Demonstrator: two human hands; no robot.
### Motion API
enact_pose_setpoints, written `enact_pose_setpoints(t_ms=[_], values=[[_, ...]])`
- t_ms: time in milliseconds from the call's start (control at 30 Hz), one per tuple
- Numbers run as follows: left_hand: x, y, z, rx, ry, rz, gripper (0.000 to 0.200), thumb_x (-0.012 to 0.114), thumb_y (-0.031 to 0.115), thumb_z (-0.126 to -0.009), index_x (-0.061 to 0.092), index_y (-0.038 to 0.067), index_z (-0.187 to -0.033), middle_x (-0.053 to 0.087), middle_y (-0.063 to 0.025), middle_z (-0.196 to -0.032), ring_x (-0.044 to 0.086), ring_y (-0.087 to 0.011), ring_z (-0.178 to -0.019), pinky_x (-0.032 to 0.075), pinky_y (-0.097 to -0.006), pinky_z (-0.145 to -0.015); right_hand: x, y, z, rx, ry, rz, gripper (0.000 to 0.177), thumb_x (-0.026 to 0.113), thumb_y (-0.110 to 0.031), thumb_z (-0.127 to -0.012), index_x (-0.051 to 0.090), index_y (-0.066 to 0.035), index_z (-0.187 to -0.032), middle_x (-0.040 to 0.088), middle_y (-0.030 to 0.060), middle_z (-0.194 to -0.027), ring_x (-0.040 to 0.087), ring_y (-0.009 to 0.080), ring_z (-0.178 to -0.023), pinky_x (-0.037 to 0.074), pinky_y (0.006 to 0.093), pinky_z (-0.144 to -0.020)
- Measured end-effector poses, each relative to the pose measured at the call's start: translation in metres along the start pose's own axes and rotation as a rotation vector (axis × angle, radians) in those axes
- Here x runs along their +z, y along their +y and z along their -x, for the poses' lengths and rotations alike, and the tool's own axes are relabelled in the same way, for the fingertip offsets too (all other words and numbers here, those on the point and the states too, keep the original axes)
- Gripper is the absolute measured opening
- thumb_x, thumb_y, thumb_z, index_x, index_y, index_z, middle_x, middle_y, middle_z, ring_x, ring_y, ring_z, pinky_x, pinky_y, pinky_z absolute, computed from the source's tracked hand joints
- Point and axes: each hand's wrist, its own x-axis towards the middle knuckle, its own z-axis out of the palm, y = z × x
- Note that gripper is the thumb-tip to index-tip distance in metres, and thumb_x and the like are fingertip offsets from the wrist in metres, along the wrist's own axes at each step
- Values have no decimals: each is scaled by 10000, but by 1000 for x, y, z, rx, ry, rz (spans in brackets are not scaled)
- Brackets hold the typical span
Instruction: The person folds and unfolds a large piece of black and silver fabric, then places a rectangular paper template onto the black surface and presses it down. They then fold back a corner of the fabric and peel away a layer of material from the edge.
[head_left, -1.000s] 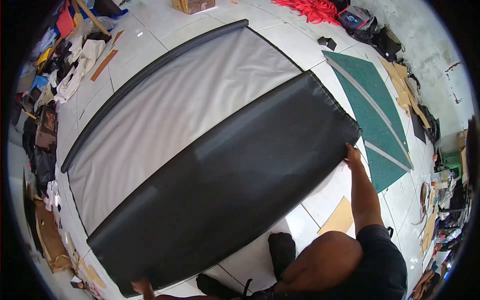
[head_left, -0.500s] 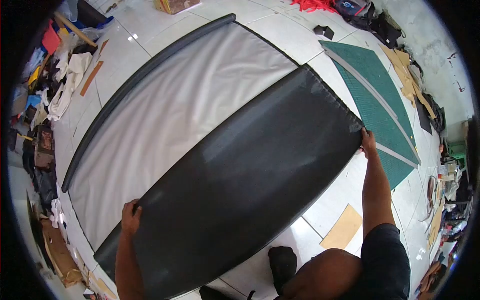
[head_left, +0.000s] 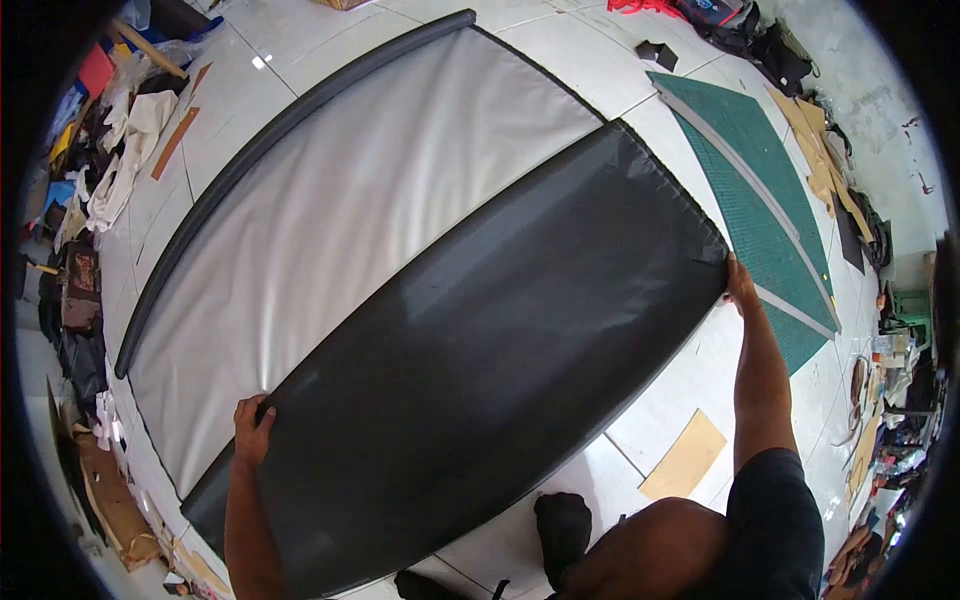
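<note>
A large sheet of black synthetic leather (head_left: 480, 330) lies folded over on the floor, its pale grey backing (head_left: 330, 210) showing beyond the fold. The far end of the sheet is a dark rolled edge (head_left: 250, 150). At the fold's near left part, my left hand (head_left: 252, 430) has its fingers bent over the edge, with the thumb on the black side. My right hand (head_left: 739, 287) grips the near right corner of the black flap, its fingertips partly hidden by the sheet.
A green cutting mat (head_left: 770, 200) with a long metal ruler (head_left: 750, 170) lies to the right. On the tiled floor near my foot (head_left: 563, 525) is a tan piece of card (head_left: 685, 455). Clutter (head_left: 75, 270) lines the left side, and a backpack (head_left: 715, 20) sits at the far right.
My left hand and the fold under it have shifted slightly left and away from me. In the view, the rolled far edge sits a little higher and further left. My right hand keeps its hold.
</note>
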Motion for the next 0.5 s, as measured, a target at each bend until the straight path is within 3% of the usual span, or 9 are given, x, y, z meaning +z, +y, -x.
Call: enact_pose_setpoints(t_ms=[133, 233, 333, 500], values=[[-1, 17, 4, 9, 11, -51, 339, 619, 213, -866, 573, 37, -1153, 531, -143, -1064, 503, -310, -1049, 400, -379, -942, -9, -7, 4, 40, -108, 64, 735, 350, -677, -896, 494, -56, -1263, 557, 131, -1025, 552, 238, -782, 503, 345, -550], [3, 13, 5, 18, 42, -88, 342, 623, 198, -865, 566, 33, -1158, 527, -149, -1073, 498, -321, -1057, 400, -394, -939, -7, -43, 38, 55, 2, -55, 719, 409, -696, -865, 516, -104, -1259, 558, 86, -1044, 537, 223, -836, 497, 355, -606], [7, 12, 6, 19, 68, -139, 344, 627, 186, -862, 560, 24, -1158, 524, -154, -1071, 498, -329, -1049, 403, -410, -926, -15, -50, 31, 163, -103, -39, 715, 469, -710, -829, 529, -137, -1252, 560, 46, -1044, 520, 207, -873, 484, 357, -614], [15, 21, 8, 18, 116, -206, 352, 629, 199, -866, 555, 18, -1159, 517, -163, -1047, 502, -338, -1021, 401, -434, -912, -24, -53, 19, 155, -51, 204, 667, 563, -696, -788, 601, -74, -1025, 620, 60, -898, 574, 182, -708, 484, 385, -634]])
